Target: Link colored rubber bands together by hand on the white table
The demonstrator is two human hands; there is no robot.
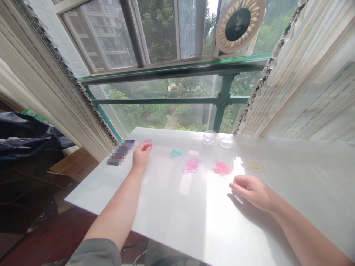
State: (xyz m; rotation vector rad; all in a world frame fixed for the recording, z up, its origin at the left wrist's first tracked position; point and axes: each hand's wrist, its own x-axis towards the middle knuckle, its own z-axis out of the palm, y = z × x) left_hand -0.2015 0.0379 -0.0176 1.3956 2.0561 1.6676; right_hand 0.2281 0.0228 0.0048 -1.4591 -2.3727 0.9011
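At the far left of the white table (pixel 166 207), my left hand (pixel 141 154) has its fingers pinched together beside a small pink and blue pile (pixel 149 141); what they hold, if anything, is too small to tell. My right hand (pixel 251 190) hovers over the right side with curled fingers, its grip unclear. Several piles of thin, coloured loops lie between and behind the hands: blue (pixel 175 153), purple (pixel 192 166), pink-red (pixel 222 167) and pale yellow (pixel 254 166). The pink-red and yellow piles are nearest to my right hand.
A clear round container (pixel 209 137) and a clear lid (pixel 226 143) stand at the back edge. A dark phone-like object (pixel 121 152) lies at the left edge. A small pale piece (pixel 193 152) sits behind the purple pile. Curtains (pixel 313 81) and a green railing (pixel 172 72) border the table.
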